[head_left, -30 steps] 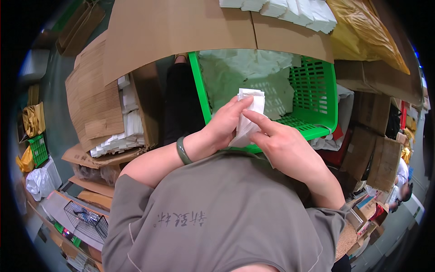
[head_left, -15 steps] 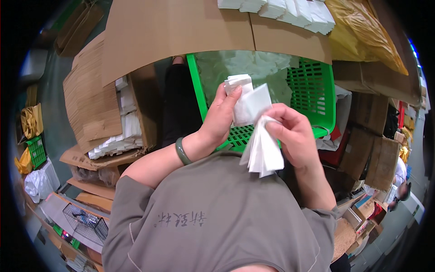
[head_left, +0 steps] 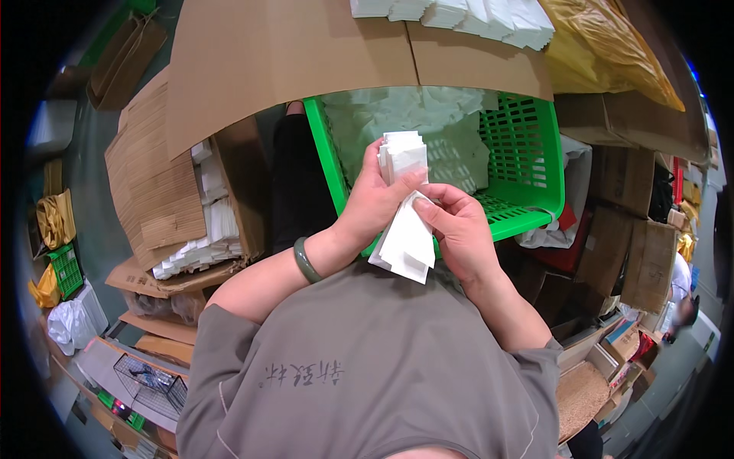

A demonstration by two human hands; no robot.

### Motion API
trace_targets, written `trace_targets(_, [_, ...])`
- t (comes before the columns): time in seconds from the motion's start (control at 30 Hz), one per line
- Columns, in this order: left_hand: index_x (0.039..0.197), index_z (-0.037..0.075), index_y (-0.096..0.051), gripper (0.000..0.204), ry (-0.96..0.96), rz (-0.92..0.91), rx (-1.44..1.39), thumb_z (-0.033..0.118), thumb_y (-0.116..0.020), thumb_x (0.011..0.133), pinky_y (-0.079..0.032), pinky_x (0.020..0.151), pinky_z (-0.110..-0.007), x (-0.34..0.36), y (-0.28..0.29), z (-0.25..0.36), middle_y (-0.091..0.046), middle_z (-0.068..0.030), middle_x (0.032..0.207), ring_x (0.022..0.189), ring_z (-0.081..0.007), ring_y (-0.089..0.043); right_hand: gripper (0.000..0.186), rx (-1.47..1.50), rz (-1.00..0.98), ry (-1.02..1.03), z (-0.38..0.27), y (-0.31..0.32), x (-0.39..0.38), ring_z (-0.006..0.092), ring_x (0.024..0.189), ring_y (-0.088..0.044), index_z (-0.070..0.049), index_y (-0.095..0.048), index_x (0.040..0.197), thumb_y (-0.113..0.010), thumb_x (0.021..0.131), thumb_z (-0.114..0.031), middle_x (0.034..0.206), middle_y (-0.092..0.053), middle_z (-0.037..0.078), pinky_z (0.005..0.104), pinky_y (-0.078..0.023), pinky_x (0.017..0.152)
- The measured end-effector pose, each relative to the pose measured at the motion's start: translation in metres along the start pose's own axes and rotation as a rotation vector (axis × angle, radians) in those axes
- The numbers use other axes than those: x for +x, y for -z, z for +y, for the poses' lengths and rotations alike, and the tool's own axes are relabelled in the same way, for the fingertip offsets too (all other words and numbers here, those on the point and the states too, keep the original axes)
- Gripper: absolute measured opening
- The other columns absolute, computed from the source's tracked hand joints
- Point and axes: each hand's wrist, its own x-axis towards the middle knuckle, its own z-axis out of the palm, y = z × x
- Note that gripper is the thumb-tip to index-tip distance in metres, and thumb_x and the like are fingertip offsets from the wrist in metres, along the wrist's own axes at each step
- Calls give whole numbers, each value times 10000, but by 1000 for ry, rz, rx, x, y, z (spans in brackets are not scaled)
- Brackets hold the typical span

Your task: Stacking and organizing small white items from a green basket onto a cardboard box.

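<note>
My left hand (head_left: 375,197) is closed round a stack of small folded white paper pieces (head_left: 403,153), thumb pressed across the front. Close against it, my right hand (head_left: 465,232) pinches a fanned bunch of similar white paper pieces (head_left: 405,243) between thumb and fingers; these hang down toward my shirt. The two hands nearly meet, and the bunches touch or overlap at the thumbs. Below and beyond them stands a green plastic basket (head_left: 556,157) with loose white pieces (head_left: 451,149) inside.
A cardboard sheet (head_left: 306,53) spans the far side, with rows of white paper stacks (head_left: 459,17) on it. To the left, an open cardboard box (head_left: 248,183) holds more white stacks. A yellow plastic bag (head_left: 612,57) lies at far right, above several cardboard boxes (head_left: 600,245).
My right hand has moved left and slightly down with its bunch, up against my left hand. The piece that stuck out between the hands now lies with the left-hand stack.
</note>
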Motion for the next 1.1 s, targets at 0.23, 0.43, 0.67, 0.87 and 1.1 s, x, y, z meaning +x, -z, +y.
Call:
trace_targets(0.23, [1330, 68, -314, 455, -147, 30, -37, 194, -536, 952, -459, 847, -281, 16, 10, -1, -521, -48, 1140, 1026, -129, -512, 165, -141, -111, -76, -8, 1, -4, 82, 797, -603, 9, -610, 1012, -629, 870, -73, 903, -643, 34, 231, -489, 730])
trace_targets(0.43, [1272, 51, -383, 391, -89, -65, 88, 160, -544, 932, -450, 854, -274, 22, 18, 16, -542, -46, 1118, 1011, -118, -521, 137, -152, -242, 38, -29, 3, -15, 81, 802, -592, 13, -606, 993, -609, 866, -39, 895, -639, 32, 221, -483, 744])
trace_targets(0.67, [1261, 30, -399, 409, 263, -358, -208, 321, -410, 974, -457, 845, -285, 10, 8, 6, -547, -58, 1109, 957, -147, -560, 211, -568, 36, 599, -28, 1, 15, 98, 857, -579, 16, -578, 1074, -610, 865, 0, 943, -621, 32, 231, -477, 774])
trace_targets(0.87, [1277, 62, -397, 514, 86, -370, -48, 472, -404, 967, -481, 799, -291, 5, 2, 8, -554, -38, 1104, 927, -128, -570, 281, -936, 132, 795, -26, -1, 21, 158, 986, -560, 3, -568, 1114, -635, 842, -21, 1112, -581, 89, 276, -471, 827])
trace_targets(1.1, [1302, 103, -395, 429, 64, -158, -134, 364, -475, 971, -443, 888, -294, 6, -2, 9, -526, -28, 1171, 1052, -120, -517, 595, -458, 169, 588, -7, -6, 33, 221, 1247, -389, 4, -311, 1381, -551, 938, -314, 1361, -401, 132, 337, -316, 1031])
